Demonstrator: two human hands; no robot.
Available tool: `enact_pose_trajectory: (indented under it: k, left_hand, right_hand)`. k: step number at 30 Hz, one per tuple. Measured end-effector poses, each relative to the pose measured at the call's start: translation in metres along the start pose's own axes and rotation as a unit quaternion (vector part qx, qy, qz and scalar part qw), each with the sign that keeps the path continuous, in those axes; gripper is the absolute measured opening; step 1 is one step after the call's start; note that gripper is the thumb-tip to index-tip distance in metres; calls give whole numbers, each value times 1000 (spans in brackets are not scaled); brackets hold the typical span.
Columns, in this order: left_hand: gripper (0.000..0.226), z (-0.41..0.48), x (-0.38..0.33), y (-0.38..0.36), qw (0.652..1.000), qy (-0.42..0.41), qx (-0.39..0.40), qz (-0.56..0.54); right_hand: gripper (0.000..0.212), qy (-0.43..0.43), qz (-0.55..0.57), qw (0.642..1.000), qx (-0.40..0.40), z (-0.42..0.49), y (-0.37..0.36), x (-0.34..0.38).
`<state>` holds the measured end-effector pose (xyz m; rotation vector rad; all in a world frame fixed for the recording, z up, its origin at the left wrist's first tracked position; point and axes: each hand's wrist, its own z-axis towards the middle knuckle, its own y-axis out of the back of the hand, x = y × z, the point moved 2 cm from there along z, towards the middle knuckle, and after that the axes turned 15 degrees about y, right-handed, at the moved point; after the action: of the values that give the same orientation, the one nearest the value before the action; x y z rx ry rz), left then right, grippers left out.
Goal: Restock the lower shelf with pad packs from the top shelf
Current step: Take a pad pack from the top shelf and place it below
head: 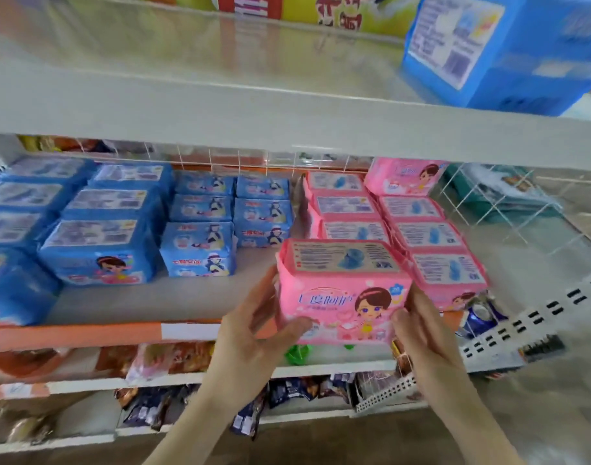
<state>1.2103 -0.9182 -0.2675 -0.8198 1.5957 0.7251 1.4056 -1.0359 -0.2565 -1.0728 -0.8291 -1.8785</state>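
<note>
Observation, head view, one moment.

- Pink pad pack (342, 292): held between both hands at the front lip of the lower shelf (173, 293). Printed face toward the person, label panel up.
- Left hand (253, 327): grips the pack's left end, thumb across the lower front corner, fingers hidden behind the end.
- Right hand (421, 327): grips the right end the same way, thumb on the front face. Neither hand is free.
- Long axis: runs left to right, parallel to the shelf edge. The hands sit at its two short ends, about level, so neither is clearly nearer; the pack lies straight ahead of them, slightly up.
- Key relation: the pack is in line with the left pink column (351, 209), directly in front of its foremost pack. The right pink column (428, 236) is just beside it and comes about as far forward.
- Cannot tell whether the pack's base touches the shelf; its lower edge overlaps the lip from this angle.
- Blue packs (200, 243) fill the shelf to the left, with a bare strip between them and the held pack.
- Top shelf (220, 105): a blue pack (488, 52) stands at its right end, blurred.

Judgement: the move needed is a short push straight back and down, with the axis kept square so the right end clears the neighbouring column.
</note>
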Motion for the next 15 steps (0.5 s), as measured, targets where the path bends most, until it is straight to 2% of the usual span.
enact_pose_trajectory:
  k: [4, 8, 15]
  left_hand:
    - [66, 23, -8, 7, 1000, 3, 17, 7]
    - [67, 37, -15, 5, 1000, -17, -6, 3]
    - [70, 53, -15, -22, 998, -23, -50, -14]
  right_hand:
    - [37, 28, -47, 999, -2, 23, -3, -7]
    - [26, 36, -39, 999, -8, 41, 2, -20]
    - [26, 65, -63, 992, 87, 78, 31, -46]
